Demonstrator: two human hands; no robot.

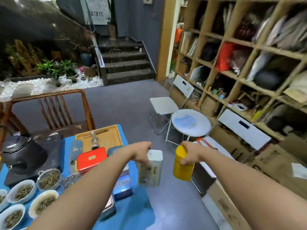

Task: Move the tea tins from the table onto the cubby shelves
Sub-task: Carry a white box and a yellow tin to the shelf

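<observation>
My left hand (142,153) grips a tall white rectangular tea tin (152,170) by its top, held in the air past the table's right edge. My right hand (189,154) grips a yellow round tea tin (182,170) near its lid, also off the table. A red tin (91,160) and a blue-and-white tin (123,185) remain on the blue-clothed table (132,209). The wooden cubby shelves (235,77) stand at the right, most cubbies stuffed with bags and packets.
A black kettle (20,151), a wooden tray (106,136) and several bowls of tea leaves (23,191) crowd the table. A white folding chair (167,103), a round white stool (191,122) and cardboard boxes (229,209) stand between me and the shelves. Grey floor lies ahead.
</observation>
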